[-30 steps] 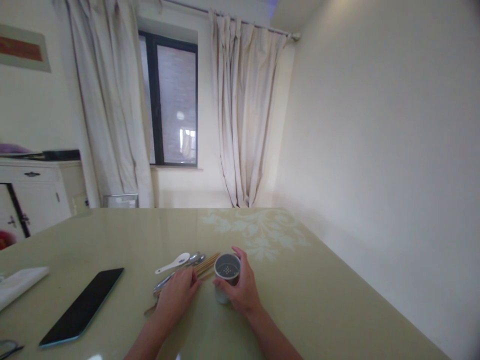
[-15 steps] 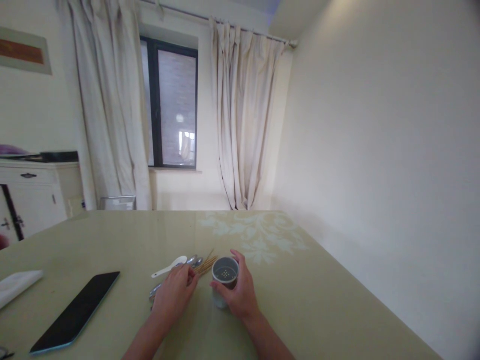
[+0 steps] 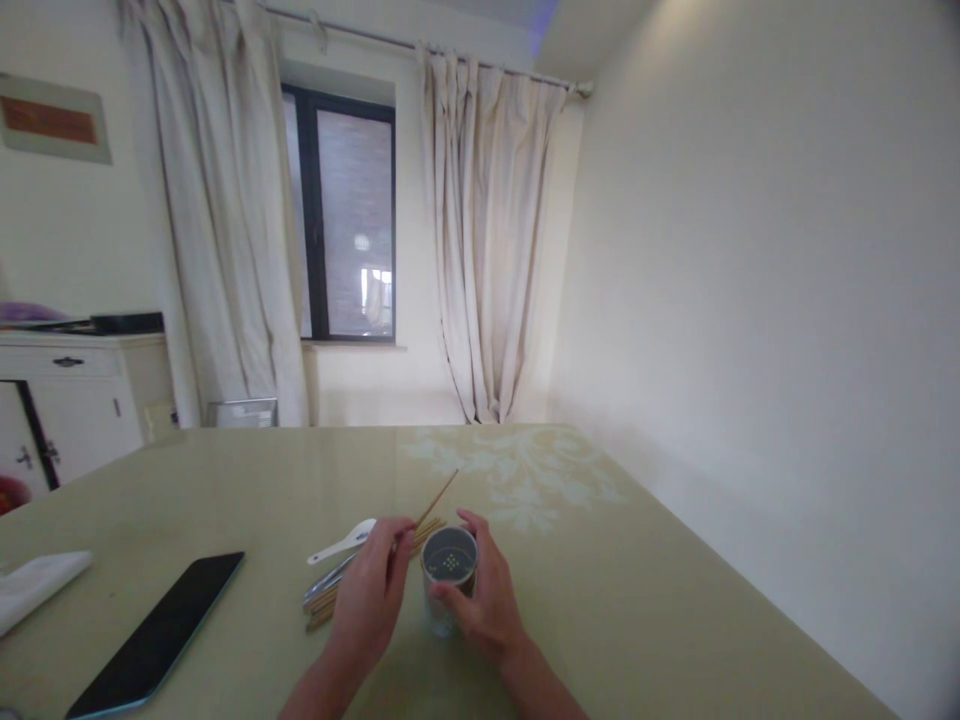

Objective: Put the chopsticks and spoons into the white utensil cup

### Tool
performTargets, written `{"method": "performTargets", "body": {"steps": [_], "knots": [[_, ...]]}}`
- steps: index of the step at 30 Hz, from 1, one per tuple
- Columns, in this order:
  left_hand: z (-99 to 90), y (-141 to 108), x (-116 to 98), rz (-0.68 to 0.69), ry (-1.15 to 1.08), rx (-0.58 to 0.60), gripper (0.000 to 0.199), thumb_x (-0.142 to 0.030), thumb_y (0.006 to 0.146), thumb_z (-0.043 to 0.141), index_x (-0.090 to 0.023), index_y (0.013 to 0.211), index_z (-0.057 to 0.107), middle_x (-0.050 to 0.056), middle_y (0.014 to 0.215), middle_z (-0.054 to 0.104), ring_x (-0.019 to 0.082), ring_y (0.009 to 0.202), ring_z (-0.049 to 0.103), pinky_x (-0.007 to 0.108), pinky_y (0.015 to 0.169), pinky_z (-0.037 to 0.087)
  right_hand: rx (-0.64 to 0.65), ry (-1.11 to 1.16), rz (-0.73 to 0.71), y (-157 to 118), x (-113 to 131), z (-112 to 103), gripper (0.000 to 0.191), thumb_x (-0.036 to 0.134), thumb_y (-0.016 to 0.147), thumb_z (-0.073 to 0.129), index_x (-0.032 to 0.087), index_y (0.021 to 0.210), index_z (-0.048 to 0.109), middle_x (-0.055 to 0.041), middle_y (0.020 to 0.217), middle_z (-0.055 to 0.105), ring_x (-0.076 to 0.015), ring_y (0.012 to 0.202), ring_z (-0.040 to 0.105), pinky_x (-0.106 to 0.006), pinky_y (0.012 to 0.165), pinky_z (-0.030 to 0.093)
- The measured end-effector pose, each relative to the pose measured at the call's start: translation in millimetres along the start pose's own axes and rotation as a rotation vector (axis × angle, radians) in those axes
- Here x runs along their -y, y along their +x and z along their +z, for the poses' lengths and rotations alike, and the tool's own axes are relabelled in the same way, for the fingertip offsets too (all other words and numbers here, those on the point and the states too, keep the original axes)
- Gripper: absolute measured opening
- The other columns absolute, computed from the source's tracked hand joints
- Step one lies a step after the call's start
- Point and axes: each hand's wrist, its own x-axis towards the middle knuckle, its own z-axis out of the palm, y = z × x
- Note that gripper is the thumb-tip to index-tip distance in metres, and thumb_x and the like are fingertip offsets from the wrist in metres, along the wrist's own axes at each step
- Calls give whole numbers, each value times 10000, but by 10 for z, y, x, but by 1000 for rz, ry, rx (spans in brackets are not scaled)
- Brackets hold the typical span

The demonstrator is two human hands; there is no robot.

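Observation:
My right hand (image 3: 487,590) is wrapped round a grey cylindrical holder (image 3: 448,560) with small holes in its inner bottom, standing on the table. Just left of it, my left hand (image 3: 371,585) pinches a thin brown chopstick (image 3: 436,497), whose far end points up and to the right. More chopsticks (image 3: 321,608) lie on the table under and beside my left hand. Metal cutlery (image 3: 326,580) lies next to them, partly hidden by that hand. Behind it rests a white spoon (image 3: 341,543).
A black tablet or phone (image 3: 161,635) lies on the green table (image 3: 637,620) at the left, with a white object (image 3: 41,588) beyond it. Further back are a white cabinet (image 3: 82,400), curtains and a window.
My left hand has moved slightly right and now raises one chopstick off the pile. The holder stays in my right hand. The camera view has shifted slightly.

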Motion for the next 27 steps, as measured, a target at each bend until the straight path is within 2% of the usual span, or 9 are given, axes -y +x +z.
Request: {"method": "performTargets", "body": {"steps": [3,6,8,11,14,17,20,23,27], "knots": [[-23,-22,-62,234,35,-34,248,-401,1093,500,-268,1127,707,44,1014,775,199,884,769,292,788,622,-76,-7,-89,27,47,-56,733,766,980,581,246,1495,535,-149,1315,721,-338,1207,709,-471,1056,562],[-16,-53,-76,428,95,-74,218,-350,1093,545,-276,1150,741,49,1049,787,193,954,776,282,870,622,-140,-70,-157,57,168,-114,606,680,1017,599,257,1450,592,-154,1392,681,-355,1325,630,-524,1142,488],[13,-91,-69,498,103,-90,205,-329,1089,568,-284,1156,757,46,1057,796,188,971,780,273,895,618,-147,-63,-171,62,281,-120,421,548,1053,617,268,1366,652,-135,1350,698,-330,1306,632,-504,1135,484],[75,-162,-44,509,58,-94,217,-301,1086,570,-303,1186,762,44,1081,797,186,996,780,276,925,617,-163,71,-129,67,443,-76,196,386,1095,567,269,1137,718,-92,1171,740,-273,1170,676,-426,1048,520],[135,-225,7,388,7,-67,271,-359,1063,607,-320,1313,706,71,1204,772,241,1134,749,374,1016,610,-260,259,-6,118,518,-74,228,410,1098,558,254,1029,710,-57,1024,734,-239,1014,693,-364,929,546],[193,-268,70,168,-79,-1,637,-529,963,723,-282,1517,532,163,1476,636,365,1374,617,568,1141,532,-519,328,124,225,478,-203,318,495,1090,559,232,969,690,-37,919,718,-215,900,681,-325,846,533],[250,-292,91,-19,-260,189,975,-587,870,803,-254,1647,318,214,1627,489,414,1471,528,631,1198,456,-666,313,166,326,386,-365,406,574,1070,561,222,894,659,-28,821,707,-202,787,658,-318,777,520],[285,-284,39,-151,-436,383,1050,-531,858,832,-264,1674,226,199,1631,505,382,1507,504,610,1267,370,-605,321,185,362,322,-408,418,594,1045,595,222,862,647,-11,754,685,-189,707,638,-304,711,518],[238,-208,-67,-233,-506,463,905,-453,802,886,-249,1563,441,175,1604,558,366,1508,504,556,1296,331,-378,369,213,319,303,-304,360,564,1016,657,215,945,708,0,731,682,-186,679,651,-293,675,530]]}}
